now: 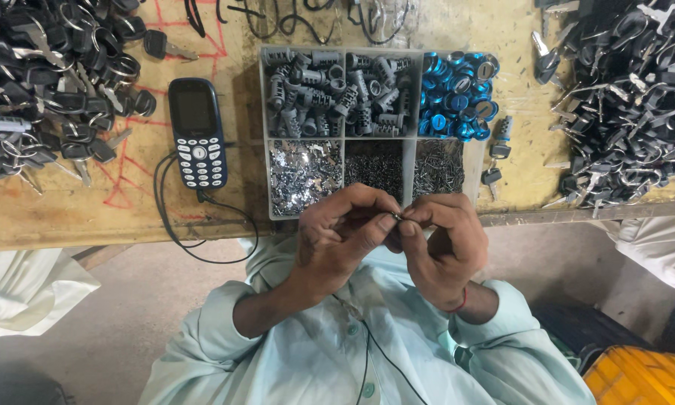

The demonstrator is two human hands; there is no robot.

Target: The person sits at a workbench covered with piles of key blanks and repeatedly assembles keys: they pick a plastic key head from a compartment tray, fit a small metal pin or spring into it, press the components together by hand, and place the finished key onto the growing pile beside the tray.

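Observation:
Both of my hands meet just below the table edge, over my lap. My left hand [341, 236] and my right hand [444, 244] pinch one tiny metal part [397, 217] between their fingertips; it is too small to tell what it is. Right above them a clear compartment tray [409, 169] sits on the wooden table. Its upper cells hold grey lock cylinders [336, 94] and blue round caps [457, 94]. Its lower cells hold small shiny metal pieces [303, 174].
A dark blue keypad phone [197, 133] with a black cable lies left of the tray. Heaps of black-headed keys [48, 82] fill the left of the table and another heap of keys [634, 97] the right. A yellow crate [641, 376] stands bottom right.

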